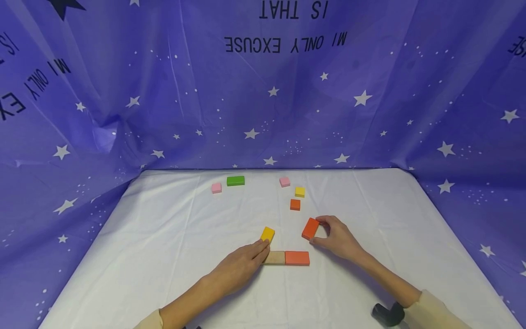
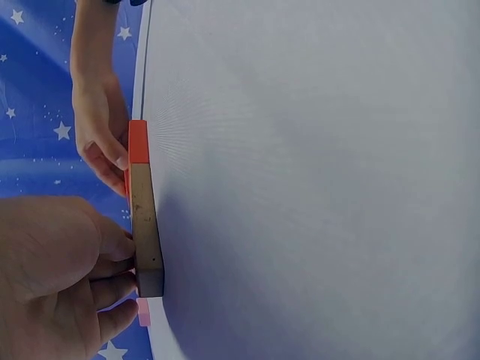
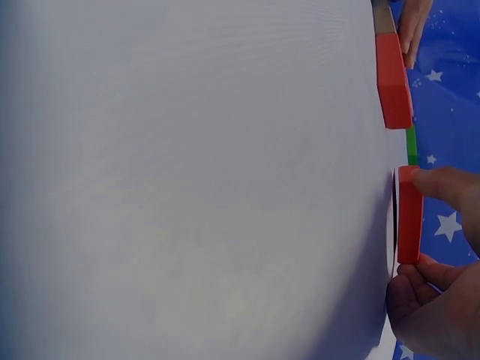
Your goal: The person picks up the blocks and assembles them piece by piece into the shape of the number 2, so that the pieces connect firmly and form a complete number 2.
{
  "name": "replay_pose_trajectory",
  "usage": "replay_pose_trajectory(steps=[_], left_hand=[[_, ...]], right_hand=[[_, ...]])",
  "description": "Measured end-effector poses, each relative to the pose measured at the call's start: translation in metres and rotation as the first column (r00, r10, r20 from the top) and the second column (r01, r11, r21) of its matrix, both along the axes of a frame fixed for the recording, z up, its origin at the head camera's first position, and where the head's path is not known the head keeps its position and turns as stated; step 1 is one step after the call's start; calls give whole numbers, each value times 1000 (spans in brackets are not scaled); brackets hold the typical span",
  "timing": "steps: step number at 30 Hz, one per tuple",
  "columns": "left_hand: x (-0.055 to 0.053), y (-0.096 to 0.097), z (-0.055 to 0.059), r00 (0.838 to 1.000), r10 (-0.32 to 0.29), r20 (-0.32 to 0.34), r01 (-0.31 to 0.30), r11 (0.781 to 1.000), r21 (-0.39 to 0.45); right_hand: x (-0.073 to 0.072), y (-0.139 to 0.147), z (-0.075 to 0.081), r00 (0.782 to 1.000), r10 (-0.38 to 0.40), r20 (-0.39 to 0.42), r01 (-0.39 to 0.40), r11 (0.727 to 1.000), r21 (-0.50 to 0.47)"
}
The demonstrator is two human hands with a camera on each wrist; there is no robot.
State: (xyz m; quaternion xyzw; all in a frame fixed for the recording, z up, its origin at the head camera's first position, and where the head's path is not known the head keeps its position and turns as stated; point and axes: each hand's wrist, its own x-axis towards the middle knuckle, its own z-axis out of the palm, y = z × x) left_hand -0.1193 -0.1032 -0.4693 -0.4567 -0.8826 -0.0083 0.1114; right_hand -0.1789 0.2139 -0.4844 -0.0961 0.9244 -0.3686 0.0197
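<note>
I work from the head view for edges. The white table [image 1: 164, 228] ends at a straight far edge against the blue curtain [image 1: 205, 114]; its side edges slant outward toward the viewer. Both hands operate well apart from these side edges. White cloth runs from the right hand [image 1: 338, 237] to the right edge and from the left hand [image 1: 241, 264] to the left edge. Near the far edge I locate the green block [image 1: 236, 181], the left pink block [image 1: 216, 188] and the right pink block [image 1: 285, 182]. The small yellow block [image 1: 300, 192] and the orange block [image 1: 295, 204] bound the room beyond the right hand.

Right hand: thumb and fingers pinch the orange-red block [image 1: 310, 228] at opposite ends; it is tilted relative to the row and near it. I cannot tell whether it touches the table.

Row: wooden block [image 1: 276, 258] and red block [image 1: 297, 258], end to end, touching.

Left hand: fingers lie together at the wooden block's left end, tips at the larger yellow block [image 1: 268, 234]. I cannot tell whether they pinch either.
</note>
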Motion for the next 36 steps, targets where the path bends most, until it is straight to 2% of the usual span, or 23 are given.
replay_pose_trajectory(steps=[10, 23, 36], left_hand=[[0, 1, 1, 999, 15, 38, -14, 1000, -22], [0, 2, 3, 999, 16, 41, -15, 999, -36], [0, 2, 4, 1000, -1, 20, 1, 1000, -12]], right_hand=[[-7, -24, 4, 1000, 16, 17, -16, 1000, -15], [-18, -56, 10, 997, 70, -38, -70, 997, -20], [-26, -73, 8, 995, 96, -11, -97, 995, -25]])
